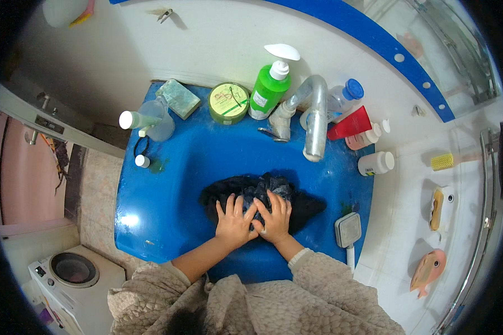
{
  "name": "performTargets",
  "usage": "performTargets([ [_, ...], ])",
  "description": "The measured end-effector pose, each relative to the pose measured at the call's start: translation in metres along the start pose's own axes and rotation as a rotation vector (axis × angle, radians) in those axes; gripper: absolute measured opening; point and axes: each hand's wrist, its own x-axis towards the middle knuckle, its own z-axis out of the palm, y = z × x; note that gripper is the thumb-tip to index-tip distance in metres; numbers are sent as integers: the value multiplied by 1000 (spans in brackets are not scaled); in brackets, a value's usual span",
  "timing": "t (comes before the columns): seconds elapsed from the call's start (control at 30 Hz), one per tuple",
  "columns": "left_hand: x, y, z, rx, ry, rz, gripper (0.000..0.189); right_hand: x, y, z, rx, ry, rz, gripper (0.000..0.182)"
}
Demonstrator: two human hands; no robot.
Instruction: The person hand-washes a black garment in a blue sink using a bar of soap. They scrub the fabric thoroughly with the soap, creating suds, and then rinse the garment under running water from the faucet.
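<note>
A dark, wet, bunched cloth (310, 208) lies in the blue washbasin (234, 144), with pale suds on its upper middle. My left hand (235, 224) presses on the cloth from above, fingers spread and palm down. Beside it, my right hand (275, 220) also rests on the cloth, its fingers closer together and its thumb close to the left thumb. Neither hand visibly pinches a fold, though the fingertips partly sink into the fabric. Beyond the hands, the metal faucet (316, 121) bends over the basin; no water stream shows from its spout.
Along the back rim stand a soap bar (178, 99), a round green tub (229, 103), a green pump bottle (270, 90) and a red tube (350, 122). A spray bottle (157, 119) is at left. At right lies a handheld shower head (348, 230). A washing machine (79, 276) stands lower left.
</note>
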Motion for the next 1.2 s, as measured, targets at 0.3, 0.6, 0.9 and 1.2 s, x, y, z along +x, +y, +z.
performTargets([
  [0.3, 89, -47, 26, -72, -40, -142, 55, 82, 39, 32, -35, -40, 136, 26],
  [0.6, 152, -78, -1, -884, -23, -643, 68, 161, 16, -11, 188, -199, 618, 44],
  [0.9, 23, -9, -13, -408, -312, -229, 64, 35, -26, -50, -25, -106, 283, 49],
  [1.2, 25, -32, 40, -69, 96, 62, 51, 28, 13, 13, -98, -87, 45, 23],
])
